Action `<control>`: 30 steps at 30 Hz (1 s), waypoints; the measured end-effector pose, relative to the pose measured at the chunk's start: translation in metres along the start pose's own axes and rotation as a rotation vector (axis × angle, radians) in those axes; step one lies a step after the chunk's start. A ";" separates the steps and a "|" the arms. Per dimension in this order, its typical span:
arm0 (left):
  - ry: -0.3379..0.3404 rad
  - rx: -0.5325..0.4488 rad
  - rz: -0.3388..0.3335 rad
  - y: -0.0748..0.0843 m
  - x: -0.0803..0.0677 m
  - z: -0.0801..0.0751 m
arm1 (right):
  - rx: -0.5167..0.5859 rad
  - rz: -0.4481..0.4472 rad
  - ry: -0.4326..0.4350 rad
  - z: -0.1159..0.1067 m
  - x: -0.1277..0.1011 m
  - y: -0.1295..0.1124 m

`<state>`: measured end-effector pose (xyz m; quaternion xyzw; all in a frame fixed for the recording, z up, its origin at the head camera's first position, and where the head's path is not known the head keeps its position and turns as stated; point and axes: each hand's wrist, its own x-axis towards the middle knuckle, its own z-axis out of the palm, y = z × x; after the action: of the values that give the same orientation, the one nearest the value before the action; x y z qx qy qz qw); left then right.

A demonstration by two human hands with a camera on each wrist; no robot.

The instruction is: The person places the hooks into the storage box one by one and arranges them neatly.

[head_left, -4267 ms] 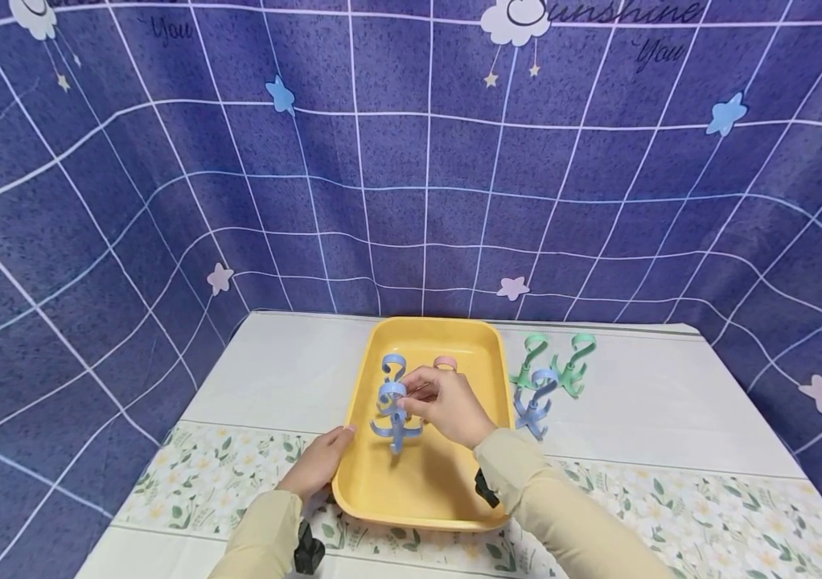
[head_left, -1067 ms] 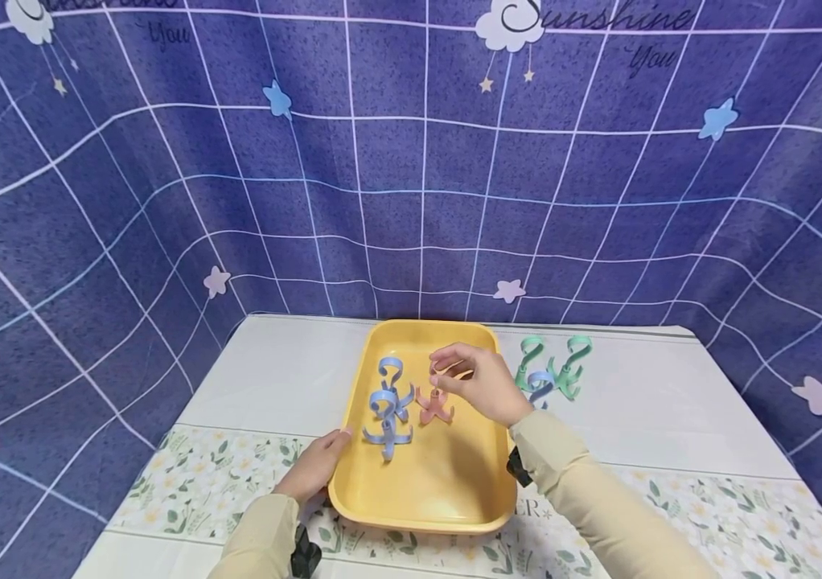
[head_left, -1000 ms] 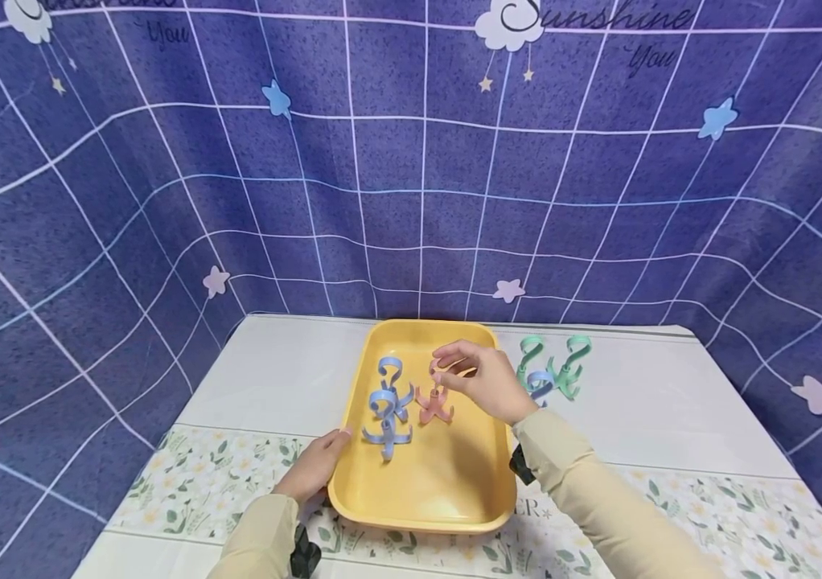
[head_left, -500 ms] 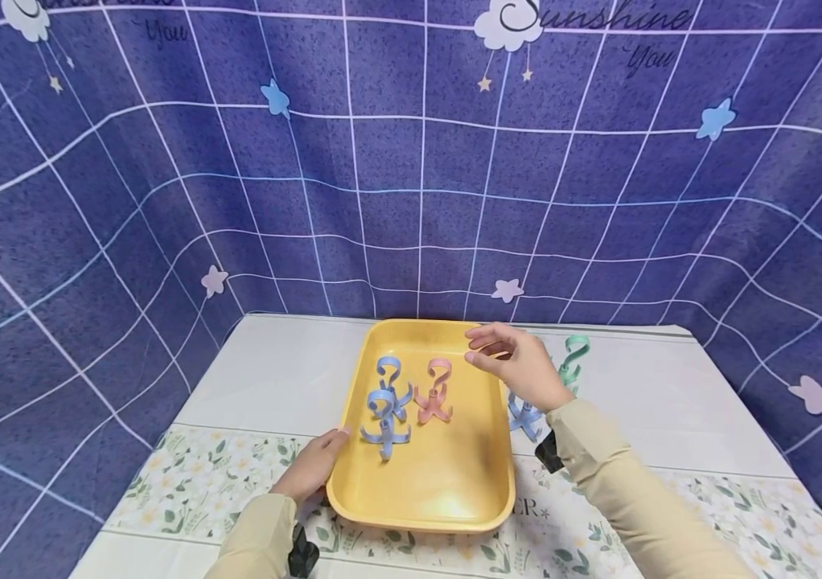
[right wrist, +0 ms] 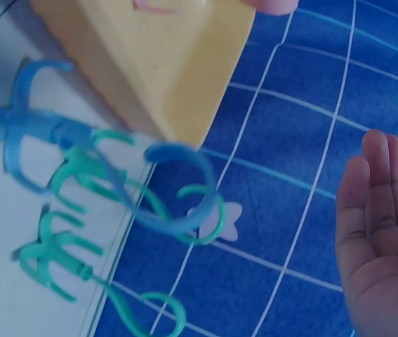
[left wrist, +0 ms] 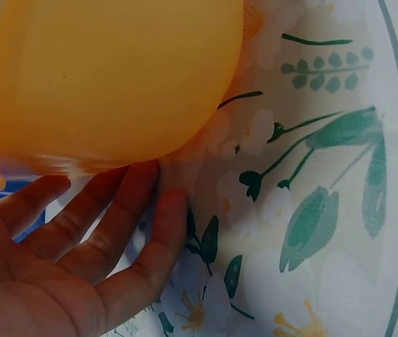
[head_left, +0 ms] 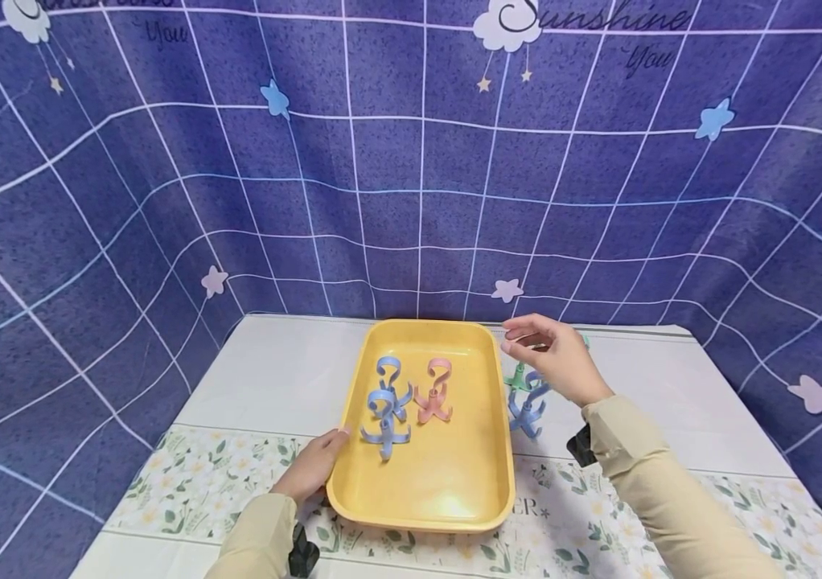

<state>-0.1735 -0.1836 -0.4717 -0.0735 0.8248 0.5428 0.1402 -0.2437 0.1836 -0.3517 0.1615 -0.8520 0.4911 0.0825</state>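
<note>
A yellow tray (head_left: 433, 482) sits on the table. Standing in it are two blue hooks (head_left: 384, 418) and a pink hook (head_left: 434, 390). My left hand (head_left: 313, 465) rests with straight fingers against the tray's left rim; in the left wrist view its fingers (left wrist: 114, 210) touch the tray's side (left wrist: 114, 77). My right hand (head_left: 552, 354) hovers empty just right of the tray, over a blue hook (head_left: 527, 406) and a green hook (head_left: 519, 376) on the table. The right wrist view shows its bare palm (right wrist: 381, 232) apart from the blue hook (right wrist: 93, 140) and two green hooks (right wrist: 58, 267).
The table wears a white cloth with a floral band (head_left: 201, 482) along the near side. A blue gridded curtain (head_left: 411, 177) closes off the back and both sides. Bare cloth lies left and right of the tray.
My right hand let go of the pink hook, which now stands in the tray, and moved right past the tray's rim to above the hooks on the table. The left hand stayed put.
</note>
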 end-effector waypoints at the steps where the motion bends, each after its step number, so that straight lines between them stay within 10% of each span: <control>1: 0.000 0.001 -0.003 0.000 0.000 0.000 | -0.011 0.001 0.001 -0.002 0.000 0.002; 30: 0.013 0.009 -0.029 0.005 -0.003 0.001 | -0.198 0.055 -0.073 -0.037 -0.020 0.051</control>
<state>-0.1716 -0.1808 -0.4663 -0.0882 0.8269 0.5367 0.1430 -0.2444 0.2437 -0.3803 0.1468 -0.9029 0.4004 0.0536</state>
